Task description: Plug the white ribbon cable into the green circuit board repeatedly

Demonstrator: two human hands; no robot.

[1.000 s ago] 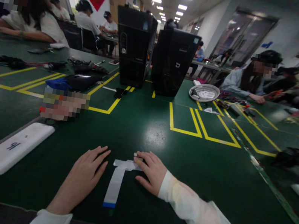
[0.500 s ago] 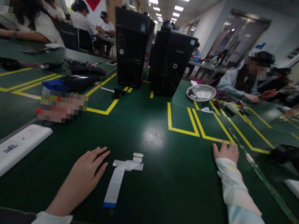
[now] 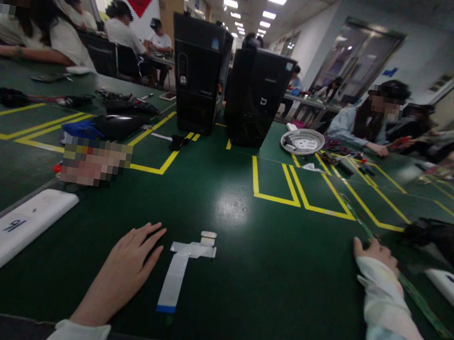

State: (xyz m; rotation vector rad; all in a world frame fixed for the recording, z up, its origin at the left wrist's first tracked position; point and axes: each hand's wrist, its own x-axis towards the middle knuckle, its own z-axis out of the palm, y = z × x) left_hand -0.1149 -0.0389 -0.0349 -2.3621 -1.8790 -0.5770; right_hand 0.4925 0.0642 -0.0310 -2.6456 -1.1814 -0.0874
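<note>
My left hand (image 3: 131, 261) lies palm down on the green table (image 3: 259, 291) with its fingers apart, holding nothing. Just right of it is a white flat ribbon cable (image 3: 175, 277) with a blue end and a short crosspiece. My right hand (image 3: 376, 253) reaches over a long, thin green strip board (image 3: 422, 301) at the right. Its thumb stands apart; the other fingers rest at or on the strip, and whether they grip it cannot be made out.
Two black computer towers (image 3: 197, 72) stand at the back centre. White devices (image 3: 12, 230) lie at both sides. Behind are a white basket (image 3: 302, 142), yellow tape outlines, black cables (image 3: 2, 96) and a blue item (image 3: 81, 131). Several people sit around.
My right hand has moved right and toward me, from the table beside the strip board onto it. My left hand and the ribbon cable have stayed in place.
</note>
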